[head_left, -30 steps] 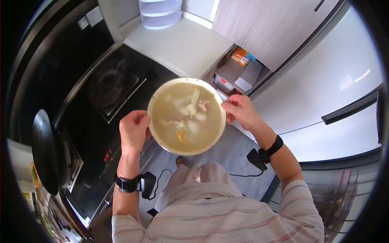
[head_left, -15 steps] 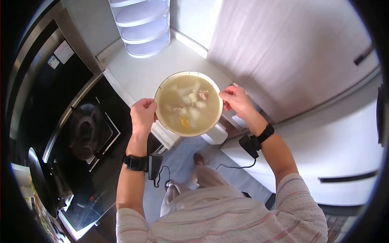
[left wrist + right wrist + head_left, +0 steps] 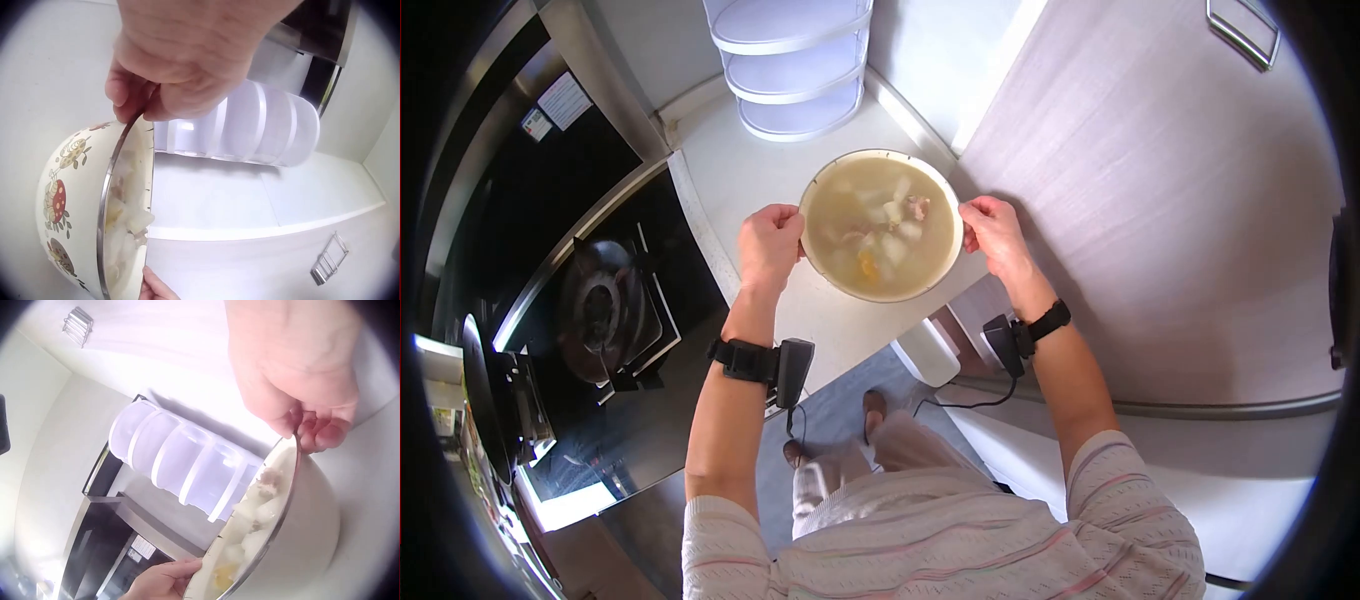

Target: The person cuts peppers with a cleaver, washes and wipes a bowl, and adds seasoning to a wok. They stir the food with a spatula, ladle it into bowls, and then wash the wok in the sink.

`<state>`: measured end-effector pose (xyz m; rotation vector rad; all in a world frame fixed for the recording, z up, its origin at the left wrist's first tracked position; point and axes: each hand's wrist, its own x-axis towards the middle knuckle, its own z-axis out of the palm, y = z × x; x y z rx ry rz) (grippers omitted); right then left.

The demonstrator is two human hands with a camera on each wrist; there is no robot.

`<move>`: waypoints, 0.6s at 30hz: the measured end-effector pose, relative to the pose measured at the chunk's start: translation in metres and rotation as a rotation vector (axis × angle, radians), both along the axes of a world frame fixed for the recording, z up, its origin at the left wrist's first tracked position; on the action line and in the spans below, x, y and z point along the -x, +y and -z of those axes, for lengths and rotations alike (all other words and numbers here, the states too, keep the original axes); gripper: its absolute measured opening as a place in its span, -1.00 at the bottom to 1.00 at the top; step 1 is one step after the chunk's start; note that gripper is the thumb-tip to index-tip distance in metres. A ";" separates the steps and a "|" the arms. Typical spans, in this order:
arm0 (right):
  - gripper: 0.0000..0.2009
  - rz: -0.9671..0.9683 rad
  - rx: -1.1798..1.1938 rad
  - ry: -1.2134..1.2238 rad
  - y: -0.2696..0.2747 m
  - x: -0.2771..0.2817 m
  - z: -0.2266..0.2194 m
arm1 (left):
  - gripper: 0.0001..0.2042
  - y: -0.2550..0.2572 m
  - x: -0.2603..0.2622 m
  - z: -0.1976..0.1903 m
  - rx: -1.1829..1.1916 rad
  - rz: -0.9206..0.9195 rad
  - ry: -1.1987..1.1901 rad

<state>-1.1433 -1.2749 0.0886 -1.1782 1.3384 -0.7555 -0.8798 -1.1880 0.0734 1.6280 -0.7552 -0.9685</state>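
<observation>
A cream bowl (image 3: 840,282) of cloudy soup with pale chunks, a bit of meat and a yellow piece is held level over the counter in the head view. The left hand (image 3: 769,245) pinches its left edge and the right hand (image 3: 998,235) pinches the opposite edge. Up close in the left wrist view, thumb and fingers of the left hand (image 3: 181,62) grip the metal rim of the bowl (image 3: 69,206), whose outside carries mushroom pictures. In the right wrist view the right hand (image 3: 300,381) grips the far rim. Whether the bowl's base touches the counter is hidden.
A tiered clear rack (image 3: 800,80) stands at the back of the pale counter (image 3: 840,345). On the left is a black stove with a dark pan (image 3: 600,310). A wooden-look cabinet door (image 3: 1160,200) borders the right side, with a white bin-like object (image 3: 927,355) below.
Both hands and the bowl have moved from beside the stove to over the counter near the rack. The view has turned, and the open compartment seen earlier is now mostly out of sight.
</observation>
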 end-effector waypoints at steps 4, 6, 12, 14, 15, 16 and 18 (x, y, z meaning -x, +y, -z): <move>-0.87 0.037 0.007 -0.022 -0.008 -0.004 0.008 | -0.78 -0.001 -0.013 0.010 0.059 0.067 0.057; -0.84 0.039 -0.024 -0.180 -0.011 0.005 0.015 | -0.73 0.007 -0.009 0.010 0.062 0.056 0.039; -0.87 -0.006 -0.043 -0.123 0.024 0.047 0.047 | -0.77 0.144 -0.049 -0.025 0.088 -0.025 -0.457; -0.87 -0.062 -0.091 -0.045 0.077 0.039 0.035 | -0.78 0.223 -0.079 -0.040 0.148 -0.182 -0.523; -0.87 -0.104 -0.135 -0.011 0.109 0.031 0.036 | -0.77 0.265 -0.095 -0.056 0.075 -0.264 -0.599; -0.87 -0.141 -0.181 0.025 0.137 0.019 0.039 | -0.77 0.308 -0.110 -0.075 -0.002 -0.343 -0.670; -0.88 -0.309 -0.319 0.013 0.195 -0.025 0.034 | -0.75 0.395 -0.145 -0.101 -0.057 -0.536 -0.895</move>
